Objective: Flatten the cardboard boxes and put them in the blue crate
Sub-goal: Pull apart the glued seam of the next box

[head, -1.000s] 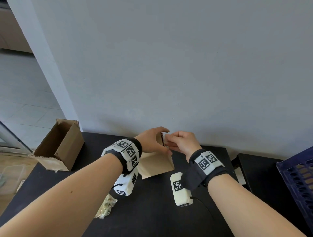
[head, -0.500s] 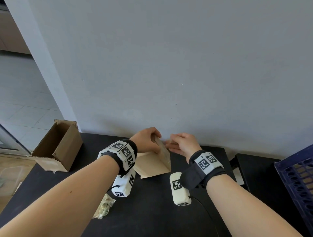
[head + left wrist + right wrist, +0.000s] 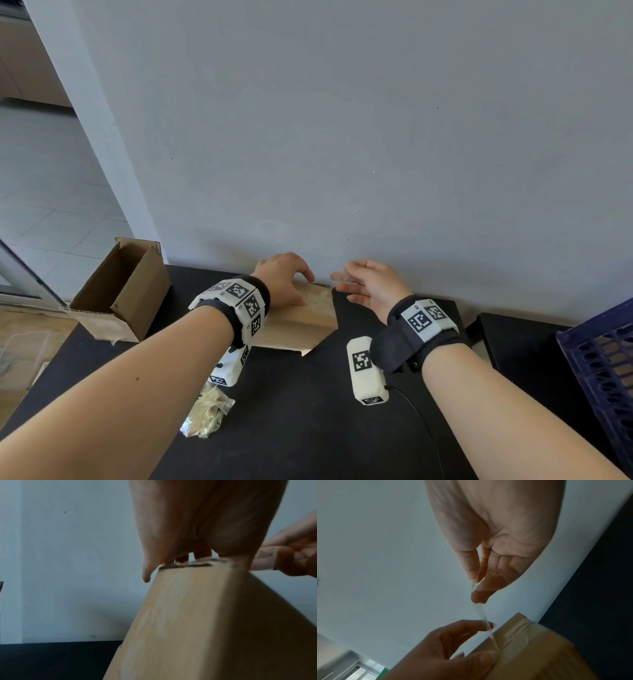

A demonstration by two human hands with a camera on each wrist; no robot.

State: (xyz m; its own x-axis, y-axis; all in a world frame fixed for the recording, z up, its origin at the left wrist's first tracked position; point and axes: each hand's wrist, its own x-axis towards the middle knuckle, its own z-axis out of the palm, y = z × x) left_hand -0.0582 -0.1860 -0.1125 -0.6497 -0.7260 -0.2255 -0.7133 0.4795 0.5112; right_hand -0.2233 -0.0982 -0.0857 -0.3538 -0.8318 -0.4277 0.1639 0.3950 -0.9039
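Head view, items by size, placed relative to the taped box. Black table (image 3: 301, 428): bore all cardboard; grey wall directly behind it. Blue crate (image 3: 603, 370): well to the right of the taped box, on a separate dark stand, flat brown cardboard visible through its slots. Open cardboard box (image 3: 123, 301): left of the taped box, well apart, lying tipped at the table's left edge, mouth upward and leftward. Taped box (image 3: 298, 325): closed, at the table's rear by the wall, clear tape across its top. Left hand (image 3: 284, 281): on top of the taped box, fingers curled over its far upper edge, gripping it; left wrist view showed the fingertips (image 3: 202, 553) hooked over that edge. Right hand (image 3: 370, 287): just right of the taped box's top corner, raised off it; right wrist view showed thumb and forefinger (image 3: 479, 595) pinching a strip of clear tape (image 3: 483, 618), stretched taut from the box top, remaining fingers loose. Crumpled clear wrapper (image 3: 209, 411): on the table, nearer the person than the taped box, beneath the left forearm.
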